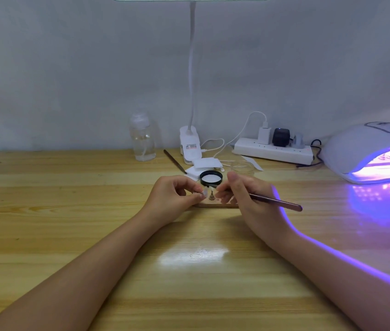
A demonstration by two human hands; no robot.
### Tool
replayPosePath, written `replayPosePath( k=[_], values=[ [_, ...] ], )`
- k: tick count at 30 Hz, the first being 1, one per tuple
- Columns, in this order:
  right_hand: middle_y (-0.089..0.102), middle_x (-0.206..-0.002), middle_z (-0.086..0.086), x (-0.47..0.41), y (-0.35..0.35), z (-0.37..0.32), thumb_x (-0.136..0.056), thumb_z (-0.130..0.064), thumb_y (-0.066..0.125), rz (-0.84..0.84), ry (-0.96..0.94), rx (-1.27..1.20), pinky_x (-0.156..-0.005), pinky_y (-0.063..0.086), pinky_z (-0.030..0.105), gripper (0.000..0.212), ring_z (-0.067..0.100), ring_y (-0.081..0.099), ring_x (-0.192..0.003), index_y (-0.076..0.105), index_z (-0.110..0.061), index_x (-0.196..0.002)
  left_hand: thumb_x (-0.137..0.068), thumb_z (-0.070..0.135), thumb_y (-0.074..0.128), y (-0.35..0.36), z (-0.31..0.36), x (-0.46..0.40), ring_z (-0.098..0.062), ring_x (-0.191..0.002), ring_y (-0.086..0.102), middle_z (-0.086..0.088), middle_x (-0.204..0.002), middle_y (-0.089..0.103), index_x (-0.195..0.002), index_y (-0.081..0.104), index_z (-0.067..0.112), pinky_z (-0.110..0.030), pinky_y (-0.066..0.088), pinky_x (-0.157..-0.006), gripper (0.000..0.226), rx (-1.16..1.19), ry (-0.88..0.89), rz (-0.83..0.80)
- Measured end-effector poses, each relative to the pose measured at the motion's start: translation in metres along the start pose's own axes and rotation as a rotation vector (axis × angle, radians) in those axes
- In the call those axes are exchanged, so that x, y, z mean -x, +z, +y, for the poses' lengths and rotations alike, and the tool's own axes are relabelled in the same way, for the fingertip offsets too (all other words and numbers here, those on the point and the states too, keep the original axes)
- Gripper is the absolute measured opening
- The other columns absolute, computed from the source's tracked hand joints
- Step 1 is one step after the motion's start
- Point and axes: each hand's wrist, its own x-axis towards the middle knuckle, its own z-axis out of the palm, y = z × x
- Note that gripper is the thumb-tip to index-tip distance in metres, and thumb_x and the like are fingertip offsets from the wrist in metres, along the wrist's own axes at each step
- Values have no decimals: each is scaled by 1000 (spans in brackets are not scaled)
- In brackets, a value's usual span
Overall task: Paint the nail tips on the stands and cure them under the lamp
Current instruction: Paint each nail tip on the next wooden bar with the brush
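Pale nail tip (205,192) pinched in left hand (174,195) — slim brush (275,201) gripped by right hand (248,194).

The table (69,211) is shiny yellow wood (with a bright glare spot). The curing lamp (356,149) is smooth white plastic.
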Motion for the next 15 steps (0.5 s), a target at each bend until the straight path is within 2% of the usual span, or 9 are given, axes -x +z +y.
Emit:
replayPosePath(
  k=[3, 7, 11, 15],
  values=[
    [66, -59, 3, 1, 1, -2, -85, -39, 45, -25, 44, -30, -55, 54, 27, 36, 18, 64, -55, 68, -17, -67, -73, 5, 74, 0, 1, -1, -1, -45, 39, 22, -44, 53, -59, 61, 29, -7, 31, -45, 30, -12, -3, 0],
    [67, -61, -5, 1, 0, -2, -85, -37, 46, 34, 10, -19, -57, 51, 18, 34, 8, 63, -56, 67, -17, -68, -72, 7, 74, 0, 0, -1, -1, -45, 39, 22, -44, 54, -59, 62, 28, -7, 31, -45, 28, -8, -13, 9],
    [66, -56, 2, 2, 1, -3, -84, -39, 46, -21, 58, -41, -50, 50, 20, 37, 15, 62, -50, 67, -17, -63, -72, 6, 74, 1, 0, -2, -2, -44, 39, 21, -43, 53, -58, 62, 27, -7, 31, -44, 29, -2, -15, 17],
    [67, -62, -3, 0, 0, -2, -86, -35, 47, 27, 3, -10, -56, 48, 14, 35, 7, 63, -56, 68, -13, -69, -71, 8, 76, 1, 0, -1, -1, -42, 39, 21, -46, 56, -58, 62, 27, -8, 32, -45, 27, 22, -45, 25]
  ],
)
